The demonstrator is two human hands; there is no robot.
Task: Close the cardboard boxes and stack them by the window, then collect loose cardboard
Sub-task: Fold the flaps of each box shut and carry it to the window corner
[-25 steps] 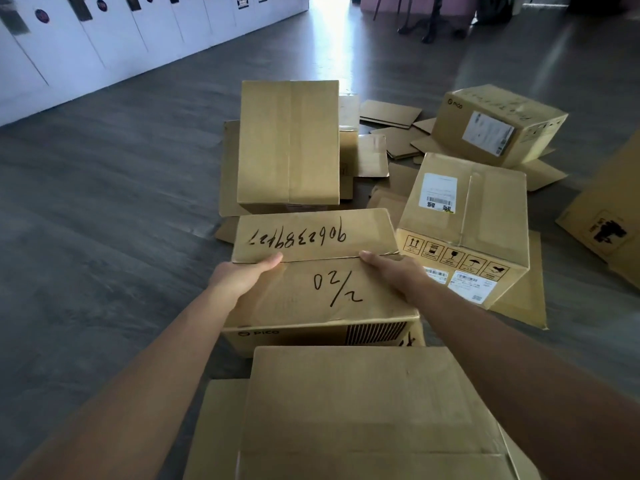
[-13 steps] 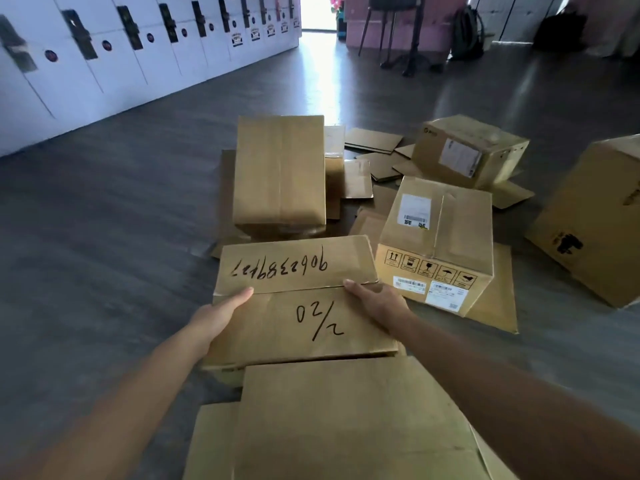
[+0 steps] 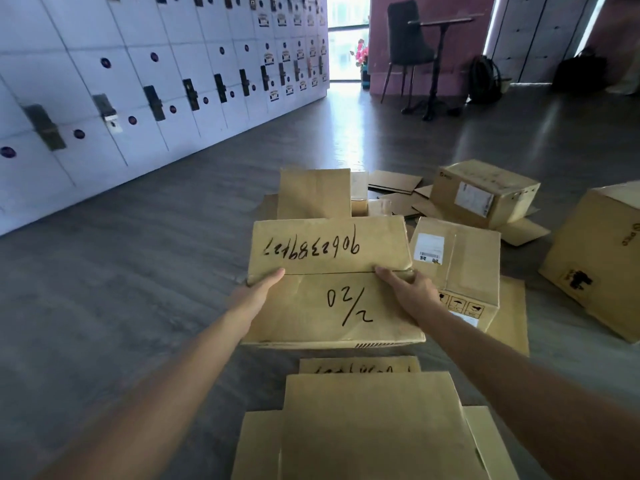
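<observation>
Both forearms are bare, no sleeves, seemingly nothing on the wrists.

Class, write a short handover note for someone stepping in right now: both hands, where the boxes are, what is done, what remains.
Left hand and right hand: each grips a side of the brown cardboard box marked "02/2", fingertips at the flap seam.
That box's flaps are folded shut.
The labelled closed brown box sits right of it; the tilted labelled box lies further back; the large brown box is at far right.
Flat cardboard sheets lie on the grey floor.
Left: stack the boxes by the window, then collect the loose cardboard.
</observation>
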